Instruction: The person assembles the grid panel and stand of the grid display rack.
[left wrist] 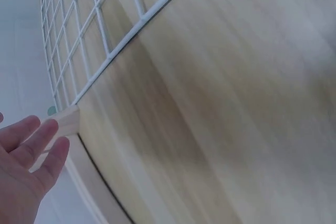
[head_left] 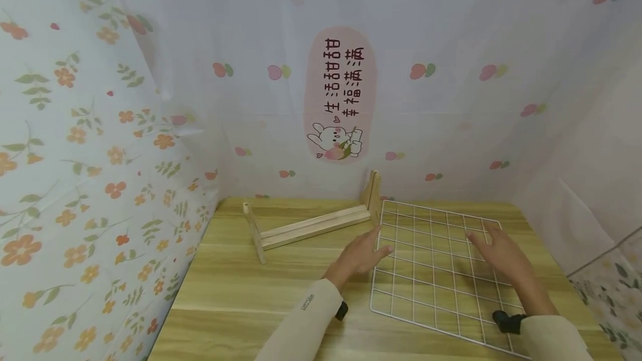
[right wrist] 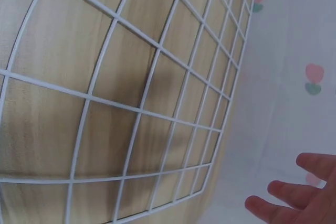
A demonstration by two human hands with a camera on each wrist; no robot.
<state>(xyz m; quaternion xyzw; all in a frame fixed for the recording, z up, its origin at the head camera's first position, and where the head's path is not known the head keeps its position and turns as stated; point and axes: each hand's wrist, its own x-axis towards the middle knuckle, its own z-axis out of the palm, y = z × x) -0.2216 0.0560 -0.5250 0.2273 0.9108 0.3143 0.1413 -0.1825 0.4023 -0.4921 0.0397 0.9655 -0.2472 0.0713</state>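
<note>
A white wire grid panel (head_left: 453, 273) lies on the right part of the wooden table. My left hand (head_left: 358, 255) is at the panel's left edge, thumb reaching over the wires and fingers loosely extended; whether it touches them I cannot tell. Over the panel's right side hovers my right hand (head_left: 504, 255), its fingers spread and holding nothing. In the right wrist view, the fingertips (right wrist: 257, 208) appear apart from the grid (right wrist: 140, 109). Left of the panel stands a pale wooden rack (head_left: 316, 229) with two upright ends joined by long bars.
The wood-grain table (head_left: 225, 294) ends at the back against a white curtain (head_left: 451, 99) printed with fruit and a pink rabbit label (head_left: 341, 93). A flowered curtain (head_left: 90, 183) hangs along the left side. The rack's right upright (head_left: 373, 196) stands close to the panel's far left corner.
</note>
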